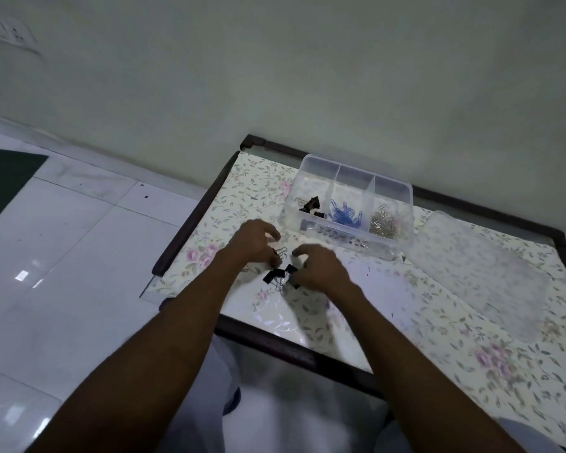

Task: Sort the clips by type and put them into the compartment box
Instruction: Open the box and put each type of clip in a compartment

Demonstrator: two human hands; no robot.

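Ok, both hands down on the counter [389, 289] w/ the last loose pile of black binder clips [276, 275], just near-left of the compartment box [350, 204]. Left hand [254, 245] has fingers curled, looks pinched on a clip by its wire handles. Right hand [321, 268] curled over the right side of the pile, touching it, but can't tell if it's got one. Box so far: black binder clips in left compartment [311, 206], blue paper clips [345, 215] mid, silver paper clips [383, 225] right. So I reckon we're on the binder-clip stage, near the end. Next: lift a clip clear of the tangled handles, carry far-right, drop in the left compartment only
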